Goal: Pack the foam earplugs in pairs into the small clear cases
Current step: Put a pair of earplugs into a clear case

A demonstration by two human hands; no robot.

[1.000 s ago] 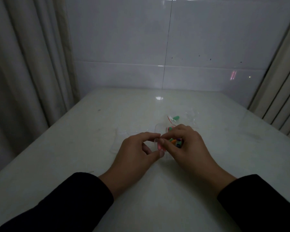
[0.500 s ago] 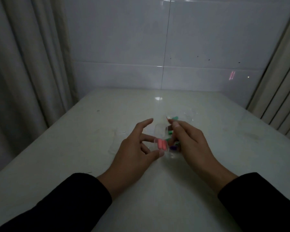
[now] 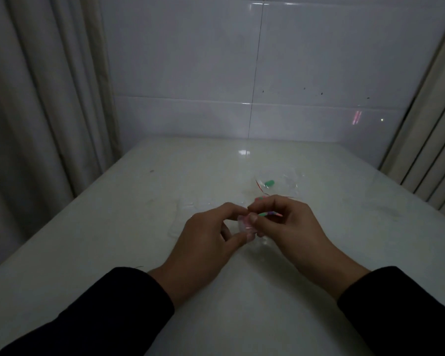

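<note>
Left hand: over the middle of the white table, thumb and forefinger curled round and pinching a small clear case from its left side.
Right hand: meets the left one at the case, thumb tip pressed on the case's upper right edge, other fingers curled inward; several coloured foam earplugs show between those fingers, green, purple and orange among them.
Small clear case: held just above the tabletop between both hands; something pink shows through its wall, too blurred to count.
Lid: cannot tell whether it is shut.
Clear plastic bag: lies on the table beyond the right hand, well apart from the case, with a green earplug inside it or on it and a thin red strip along its near edge.
Other clear plastic: faint, flat on the table beyond the left hand; shape unclear in the dim light.
Sleeves: dark, both forearms entering from the bottom edge.
Surroundings: tiled wall behind, curtains at both sides.
</note>
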